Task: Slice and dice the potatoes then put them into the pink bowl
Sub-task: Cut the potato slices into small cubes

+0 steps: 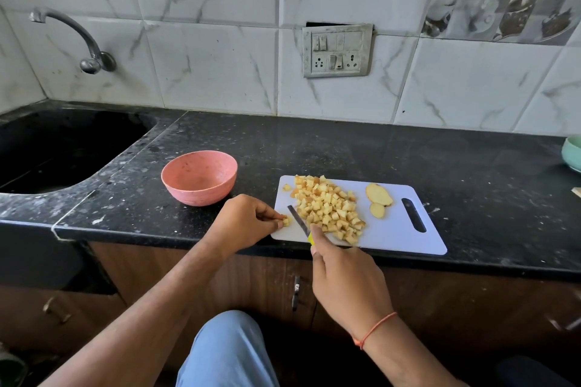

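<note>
A white cutting board (pixel 396 229) lies on the black counter with a heap of diced potato (pixel 330 207) on its left half. Two uncut potato slices (pixel 379 195) rest to the right of the heap. The pink bowl (pixel 199 177) stands left of the board and holds nothing. My left hand (pixel 245 220) pinches a few potato cubes (pixel 285 221) at the board's left edge. My right hand (pixel 345 280) grips a yellow-handled knife (pixel 298 220), its blade lying between the pinched cubes and the heap.
A black sink (pixel 63 148) with a metal tap (pixel 78 38) is at the left. A switch and socket plate (pixel 337 50) hangs on the tiled wall. A pale green bowl (pixel 572 154) sits at the right edge. The counter's front edge (pixel 188 237) runs under my hands.
</note>
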`<move>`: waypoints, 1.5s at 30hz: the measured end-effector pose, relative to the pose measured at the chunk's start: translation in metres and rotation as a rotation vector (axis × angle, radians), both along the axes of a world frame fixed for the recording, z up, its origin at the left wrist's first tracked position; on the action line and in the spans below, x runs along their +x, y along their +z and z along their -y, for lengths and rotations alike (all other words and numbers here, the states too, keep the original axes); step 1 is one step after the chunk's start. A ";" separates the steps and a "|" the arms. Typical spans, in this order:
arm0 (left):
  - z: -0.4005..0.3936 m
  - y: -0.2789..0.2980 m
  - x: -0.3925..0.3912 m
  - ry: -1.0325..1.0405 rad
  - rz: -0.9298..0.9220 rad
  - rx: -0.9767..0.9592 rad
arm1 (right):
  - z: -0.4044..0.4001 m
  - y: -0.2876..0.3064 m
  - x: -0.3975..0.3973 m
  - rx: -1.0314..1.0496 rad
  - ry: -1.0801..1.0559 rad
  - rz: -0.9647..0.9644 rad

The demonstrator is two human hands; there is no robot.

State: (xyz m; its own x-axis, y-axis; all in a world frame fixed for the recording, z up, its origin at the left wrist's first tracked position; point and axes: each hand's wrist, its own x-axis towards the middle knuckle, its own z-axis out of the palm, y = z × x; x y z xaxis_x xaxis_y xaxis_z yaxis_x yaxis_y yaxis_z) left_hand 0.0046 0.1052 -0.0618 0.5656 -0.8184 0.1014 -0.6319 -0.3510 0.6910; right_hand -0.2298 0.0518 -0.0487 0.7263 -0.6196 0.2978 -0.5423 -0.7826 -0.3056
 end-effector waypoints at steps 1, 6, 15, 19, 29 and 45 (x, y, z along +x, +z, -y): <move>0.000 0.000 -0.001 0.004 0.003 0.000 | -0.003 -0.001 0.001 -0.034 0.007 -0.036; 0.000 0.000 -0.003 0.029 0.008 -0.003 | -0.013 -0.005 0.007 -0.139 0.018 -0.120; 0.007 0.004 -0.003 0.069 -0.030 0.056 | -0.021 -0.001 0.012 -0.187 0.007 -0.301; 0.008 0.006 -0.002 0.077 -0.027 0.082 | -0.019 0.001 0.021 -0.221 0.016 -0.331; 0.010 0.004 -0.003 0.097 -0.017 0.071 | -0.001 0.000 -0.003 -0.199 0.123 -0.344; 0.014 0.012 0.002 0.051 0.026 0.107 | 0.151 0.005 -0.055 0.262 -0.109 0.444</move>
